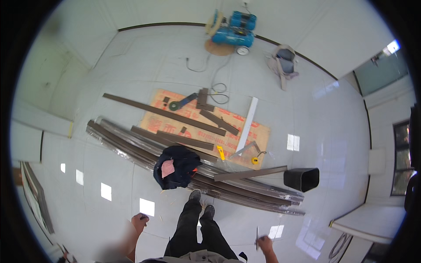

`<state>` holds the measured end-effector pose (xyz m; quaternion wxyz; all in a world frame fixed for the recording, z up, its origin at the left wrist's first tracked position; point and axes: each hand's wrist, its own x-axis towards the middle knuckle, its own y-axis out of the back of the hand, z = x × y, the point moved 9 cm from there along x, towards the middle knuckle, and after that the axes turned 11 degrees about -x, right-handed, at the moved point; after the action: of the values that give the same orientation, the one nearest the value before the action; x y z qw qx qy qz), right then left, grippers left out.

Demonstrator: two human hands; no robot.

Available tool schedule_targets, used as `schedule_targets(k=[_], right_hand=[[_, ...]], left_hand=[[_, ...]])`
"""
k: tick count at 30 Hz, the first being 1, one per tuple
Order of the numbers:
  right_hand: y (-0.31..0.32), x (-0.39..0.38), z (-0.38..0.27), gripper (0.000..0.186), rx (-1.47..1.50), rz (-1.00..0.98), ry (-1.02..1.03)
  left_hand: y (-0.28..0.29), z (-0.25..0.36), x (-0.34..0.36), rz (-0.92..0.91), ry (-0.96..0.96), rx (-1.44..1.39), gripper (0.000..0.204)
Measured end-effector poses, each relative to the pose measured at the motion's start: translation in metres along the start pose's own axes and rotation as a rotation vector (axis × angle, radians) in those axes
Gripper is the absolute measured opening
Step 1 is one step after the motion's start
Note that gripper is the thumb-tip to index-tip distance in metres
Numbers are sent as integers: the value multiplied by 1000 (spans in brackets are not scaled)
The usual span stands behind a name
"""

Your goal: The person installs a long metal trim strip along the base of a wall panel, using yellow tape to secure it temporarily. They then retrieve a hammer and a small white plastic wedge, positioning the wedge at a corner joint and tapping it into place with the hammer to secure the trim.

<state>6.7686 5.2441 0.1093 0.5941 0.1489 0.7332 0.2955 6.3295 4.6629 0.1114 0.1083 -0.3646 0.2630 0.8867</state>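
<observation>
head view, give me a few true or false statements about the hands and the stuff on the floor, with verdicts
1. The right hand holds a thin, straight dark object. True.
2. The left hand rests on the dark jacket. False: it is apart from the jacket, closed around something small and dark.
3. The jacket lies on the long bundle of dark strips. True.
4. The blue air compressor stands on the cardboard sheet. False: it stands farther off, near the wall.
5. The black bin lies on its side beside the bundle. True.
</observation>
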Motion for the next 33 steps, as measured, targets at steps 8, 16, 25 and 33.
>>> schedule_targets(k=[8, 16, 25, 33], right_hand=[[51, -67, -261, 12, 386, -16, 543], [-62, -108, -261, 28, -330, -222, 709], [-310, -268, -445, 28, -571, -452, 1011], [-530, -464, -554, 29, -695, -690, 1135]], left_hand=[[50, -94, -139, 98, 121, -363, 23], [86, -294, -313, 395, 467, -468, 30], [185, -401, -341, 555, 422, -886, 20], [404, -455, -301, 773, 263, -1056, 23]])
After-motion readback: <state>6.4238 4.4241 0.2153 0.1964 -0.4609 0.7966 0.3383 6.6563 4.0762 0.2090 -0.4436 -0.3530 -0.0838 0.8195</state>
